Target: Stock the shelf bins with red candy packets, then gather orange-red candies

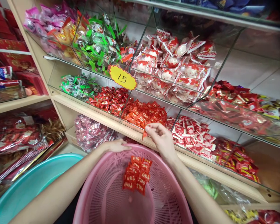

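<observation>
My left hand [118, 145] grips the far rim of a pink plastic basket [88, 189], its fingers over the edge. Inside the basket lies a small cluster of red wrapped candies [137, 174] with pale lettering. Above the basket's far right rim, my right hand [159, 134] pinches a single red wrapped candy [145, 133] between thumb and fingertips. Just beyond that hand, a glass-fronted compartment holds a pile of similar orange-red wrapped candies [146, 112].
Glass-divided shelves hold green-wrapped sweets [99, 43], large red-and-white packets [170, 67] and red-and-white candies [193, 135]. A yellow price tag [122, 77] reads 15. At the lower left stands a turquoise basin [37, 177]. A wooden shelf edge [102, 116] runs behind the basket.
</observation>
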Demonstrator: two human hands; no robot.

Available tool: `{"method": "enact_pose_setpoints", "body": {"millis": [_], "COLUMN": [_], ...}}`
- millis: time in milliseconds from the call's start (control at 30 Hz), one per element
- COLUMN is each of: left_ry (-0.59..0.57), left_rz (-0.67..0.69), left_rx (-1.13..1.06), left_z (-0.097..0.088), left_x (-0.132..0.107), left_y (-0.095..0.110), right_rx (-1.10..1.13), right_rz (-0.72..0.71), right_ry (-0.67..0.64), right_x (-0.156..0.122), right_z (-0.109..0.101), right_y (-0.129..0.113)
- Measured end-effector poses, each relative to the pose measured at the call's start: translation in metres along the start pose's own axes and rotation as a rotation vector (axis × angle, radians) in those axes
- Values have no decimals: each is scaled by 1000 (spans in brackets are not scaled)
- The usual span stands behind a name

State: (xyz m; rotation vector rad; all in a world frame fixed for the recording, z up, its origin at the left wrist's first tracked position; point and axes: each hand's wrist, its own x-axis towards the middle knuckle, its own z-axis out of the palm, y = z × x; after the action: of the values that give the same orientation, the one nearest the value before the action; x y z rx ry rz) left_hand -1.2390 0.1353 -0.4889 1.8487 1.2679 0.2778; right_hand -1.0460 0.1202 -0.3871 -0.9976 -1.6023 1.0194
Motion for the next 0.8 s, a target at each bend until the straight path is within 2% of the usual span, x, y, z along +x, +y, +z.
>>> {"method": "enact_pose_setpoints", "body": {"millis": [100,233,333,400,500,600,700,800], "left_ry": [-12,-21,-15,-23,-34,-26,-28,-28], "left_rz": [-27,-28,11,21,-8,-20,-13,-28], "left_rx": [-16,-30,-11,-25,-56,-66,-78,-91], "left_z": [1,3,3,3,3,3,3,2], "left_x": [3,4,3,3,4,4,3,1], "left_y": [-4,-5,-3,-3,-5,-6,-4,-2], "right_rx": [201,504,448,240,-296,-757,-950,-1003], "right_rz": [216,518,581,494,179,-119,-260,-301], "right_ry": [-167,-340,-387,-365,-341,-433,-524,-561], "right_x": [-32,-58,-63,-62,-57,-52,-47,-42], "right_z": [0,-2,-7,-10,-13,-11,-4,3], "right_y": [5,28,49,62,79,91,98,104]}}
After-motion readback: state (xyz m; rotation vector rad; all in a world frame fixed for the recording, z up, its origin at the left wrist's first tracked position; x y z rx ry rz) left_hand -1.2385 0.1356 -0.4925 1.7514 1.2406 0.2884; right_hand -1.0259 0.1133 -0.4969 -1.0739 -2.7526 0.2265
